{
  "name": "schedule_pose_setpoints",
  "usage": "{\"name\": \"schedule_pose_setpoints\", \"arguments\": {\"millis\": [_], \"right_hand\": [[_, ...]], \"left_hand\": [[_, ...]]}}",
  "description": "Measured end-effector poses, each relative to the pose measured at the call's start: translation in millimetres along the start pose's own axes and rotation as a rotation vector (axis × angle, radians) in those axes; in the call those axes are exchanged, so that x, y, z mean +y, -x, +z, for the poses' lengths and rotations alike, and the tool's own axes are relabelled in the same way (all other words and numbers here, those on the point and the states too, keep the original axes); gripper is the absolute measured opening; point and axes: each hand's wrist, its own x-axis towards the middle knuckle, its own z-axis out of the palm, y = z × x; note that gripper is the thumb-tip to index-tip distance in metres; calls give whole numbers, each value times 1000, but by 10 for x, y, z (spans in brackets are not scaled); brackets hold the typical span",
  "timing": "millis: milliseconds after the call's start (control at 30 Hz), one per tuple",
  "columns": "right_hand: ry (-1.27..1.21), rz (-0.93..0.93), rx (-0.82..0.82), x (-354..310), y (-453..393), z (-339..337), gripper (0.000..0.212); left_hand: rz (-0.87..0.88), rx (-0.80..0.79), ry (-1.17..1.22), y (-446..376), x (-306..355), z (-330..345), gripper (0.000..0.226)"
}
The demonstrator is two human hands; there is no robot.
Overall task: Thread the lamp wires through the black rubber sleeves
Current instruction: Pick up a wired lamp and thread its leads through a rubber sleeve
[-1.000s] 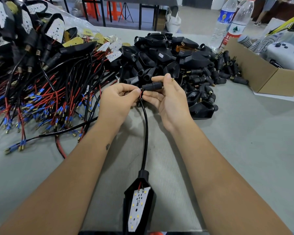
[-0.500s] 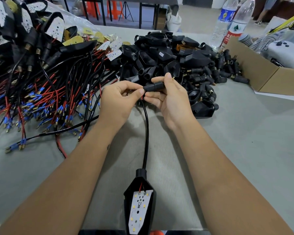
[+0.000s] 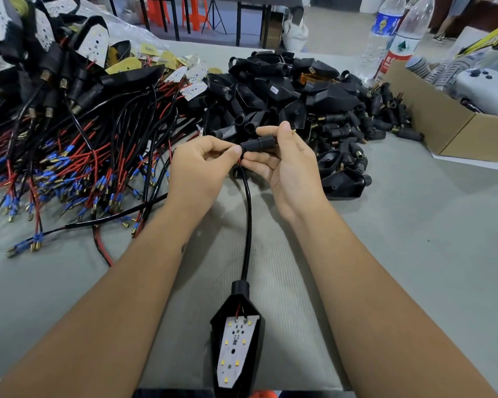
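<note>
Right hand (image 3: 288, 165) grips the black rubber sleeve (image 3: 256, 144) between thumb and fingers, roughly level at 12 o'clock of the work area. Left hand (image 3: 202, 165) pinches the lamp wires (image 3: 240, 161) at the sleeve's left mouth. Change over the last second: a brass terminal tip (image 3: 293, 131) now pokes out past the right thumb, and the sleeve tilted slightly. Reads as the wires passing through; sleeve likely needs sliding down the black cable (image 3: 249, 219). Lamp head (image 3: 237, 343) lies on the counter (image 3: 414, 254) at 6 o'clock.
</note>
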Motion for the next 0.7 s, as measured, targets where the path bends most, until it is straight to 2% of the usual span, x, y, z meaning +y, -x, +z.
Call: {"name": "schedule_pose_setpoints", "arguments": {"millis": [100,233,400,533,700], "right_hand": [[-15,12,3,-12,0,7,41],[-42,17,33,-45,-3,11,41],[-35,15,59,-55,-8,8,40],[-44,30,29,-39,4,17,40],[-29,39,-28,-21,24,32,39]], "left_hand": [[-2,-21,23,-4,2,1,11],[-121,-43,112,-24,-3,41,25],[-120,7,162,-38,-35,38,16],[-127,25,149,-45,-47,35,17],[-41,-3,85,-6,-8,33,15]]}}
